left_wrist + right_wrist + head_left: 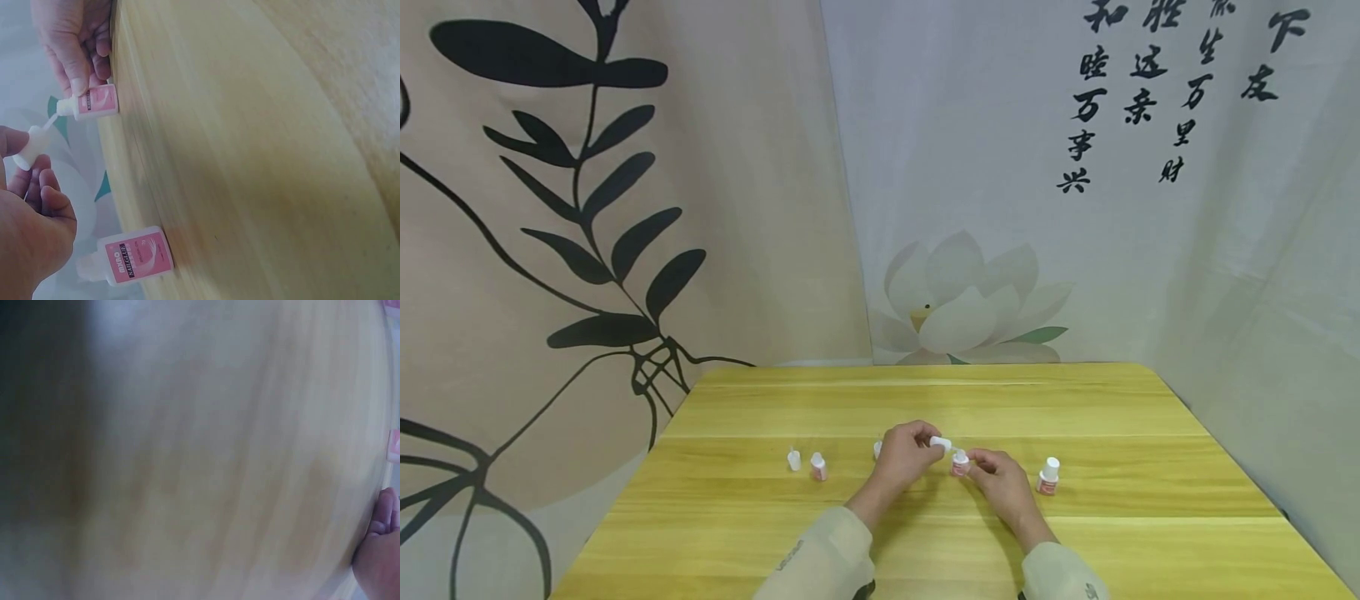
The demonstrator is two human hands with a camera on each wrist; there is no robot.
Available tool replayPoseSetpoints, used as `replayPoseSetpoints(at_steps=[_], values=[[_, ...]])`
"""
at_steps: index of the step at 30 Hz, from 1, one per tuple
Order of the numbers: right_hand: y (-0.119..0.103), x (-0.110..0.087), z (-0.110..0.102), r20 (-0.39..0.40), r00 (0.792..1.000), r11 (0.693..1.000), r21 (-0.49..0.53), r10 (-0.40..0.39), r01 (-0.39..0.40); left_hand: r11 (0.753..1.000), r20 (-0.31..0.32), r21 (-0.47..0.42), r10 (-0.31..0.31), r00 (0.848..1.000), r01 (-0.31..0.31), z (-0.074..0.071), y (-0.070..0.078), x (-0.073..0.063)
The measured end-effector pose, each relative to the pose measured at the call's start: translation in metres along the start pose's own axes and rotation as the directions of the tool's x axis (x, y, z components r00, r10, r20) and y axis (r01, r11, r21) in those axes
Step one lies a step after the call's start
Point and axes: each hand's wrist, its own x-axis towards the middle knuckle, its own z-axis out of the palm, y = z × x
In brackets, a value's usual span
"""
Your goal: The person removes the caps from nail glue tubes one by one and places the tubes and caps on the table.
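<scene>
My left hand pinches a white cap between thumb and fingers. A thin white stem points from the cap toward the neck of a small nail glue bottle, its tip right by the mouth. That bottle has a pink label and stands upright on the table, uncapped. My right hand grips its side with thumb and fingers. In the right wrist view, only part of the right hand shows at the right edge.
A second nail glue bottle stands close by the left hand. Further left on the wooden table are another bottle and a loose white cap. A capped bottle stands right of the right hand. Printed curtains hang behind.
</scene>
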Motion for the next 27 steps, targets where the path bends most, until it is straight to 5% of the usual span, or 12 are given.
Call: replayPoseSetpoints(at_steps=[27], values=[[0.0011,-0.0012,-0.0005,0.013,1.0,1.0,-0.001,0.012,-0.012,0.998,-0.016,-0.068,-0.003,1.0,0.002,-0.0071,-0.0022,-0.0035]])
